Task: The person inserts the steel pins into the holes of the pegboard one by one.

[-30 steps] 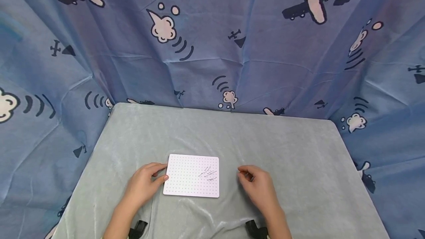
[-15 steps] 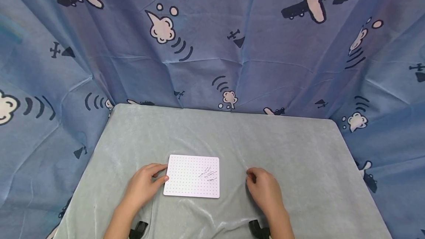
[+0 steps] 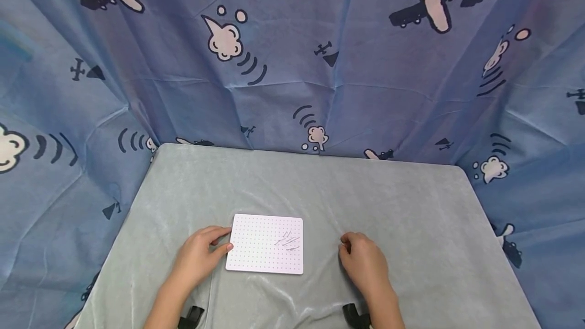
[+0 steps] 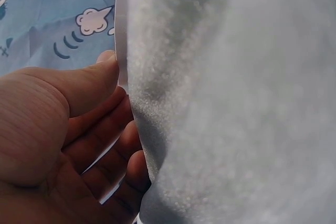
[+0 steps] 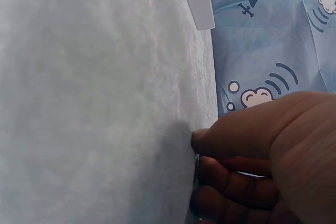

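Observation:
A white rectangular board [image 3: 256, 242] with a grid of small dark dots lies flat on the grey cloth, several thin dark strokes on its right half. My left hand [image 3: 198, 255] is at the board's left edge, thumb and forefinger touching it with relaxed fingers. In the left wrist view, the left thumb [image 4: 94, 80] presses near the board's thin side [image 4: 121, 35]. To the right of the board, my right hand [image 3: 365, 260] rests low on the cloth with bent fingers. A thin dark glint shows by its fingertips [image 5: 210, 169]; I cannot tell whether they hold something small.
A grey plush cloth [image 3: 388, 192] covers the table. Behind and beside it hangs a blue curtain [image 3: 274, 65] printed with planes and clouds. A black wrist mount [image 3: 191, 317] shows below the left hand, another black mount [image 3: 356, 316] below the right.
My right hand has shifted a little to the right, away from the board, and then stayed almost still. My left hand and the board keep their places.

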`<state>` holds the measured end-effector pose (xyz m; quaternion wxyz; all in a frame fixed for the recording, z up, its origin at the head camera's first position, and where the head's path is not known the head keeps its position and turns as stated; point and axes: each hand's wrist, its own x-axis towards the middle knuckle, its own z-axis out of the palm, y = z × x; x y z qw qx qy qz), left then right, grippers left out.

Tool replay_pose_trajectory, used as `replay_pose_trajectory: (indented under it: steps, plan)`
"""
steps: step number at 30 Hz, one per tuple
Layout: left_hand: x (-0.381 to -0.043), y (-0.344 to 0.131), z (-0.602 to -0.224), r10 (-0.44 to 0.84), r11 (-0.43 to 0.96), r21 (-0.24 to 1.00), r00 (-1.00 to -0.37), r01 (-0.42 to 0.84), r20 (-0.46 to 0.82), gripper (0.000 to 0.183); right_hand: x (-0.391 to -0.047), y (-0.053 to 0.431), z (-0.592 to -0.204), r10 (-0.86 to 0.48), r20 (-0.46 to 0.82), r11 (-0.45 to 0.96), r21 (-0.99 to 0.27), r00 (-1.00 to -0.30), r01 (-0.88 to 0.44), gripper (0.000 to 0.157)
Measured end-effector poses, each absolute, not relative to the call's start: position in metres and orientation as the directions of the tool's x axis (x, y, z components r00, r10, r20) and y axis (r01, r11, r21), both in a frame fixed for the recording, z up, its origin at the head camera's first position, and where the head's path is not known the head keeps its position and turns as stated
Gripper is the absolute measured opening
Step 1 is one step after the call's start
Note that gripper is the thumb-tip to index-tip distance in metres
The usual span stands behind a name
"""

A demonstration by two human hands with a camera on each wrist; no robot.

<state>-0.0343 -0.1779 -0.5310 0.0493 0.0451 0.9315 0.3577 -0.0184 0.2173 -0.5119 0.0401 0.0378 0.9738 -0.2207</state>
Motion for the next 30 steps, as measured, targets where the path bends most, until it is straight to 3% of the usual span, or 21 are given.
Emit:
replay_pose_trajectory:
  steps: [13,23,30]
  plan:
    - [-0.0332,-0.1755,-0.5315,0.119,0.736,0.674,-0.992,0.061,-0.040,0.040,-0.0180,0.2179,-0.5170,0.099,-0.111,0.877,-0.459,-0.989,0.140,0.005]
    - [-0.0334,-0.1758,-0.5332,0.115,0.737,0.674,-0.993,0.057,-0.041,0.040,-0.0195,0.2204,-0.5156,0.071,-0.136,0.865,-0.485,-0.988,0.129,0.019]
    - [-0.0331,-0.1770,-0.5300,0.110,0.743,0.667,-0.993,0.051,-0.047,0.040,-0.0188,0.2209,-0.5146,0.055,-0.112,0.843,-0.527,-0.992,0.106,0.016]
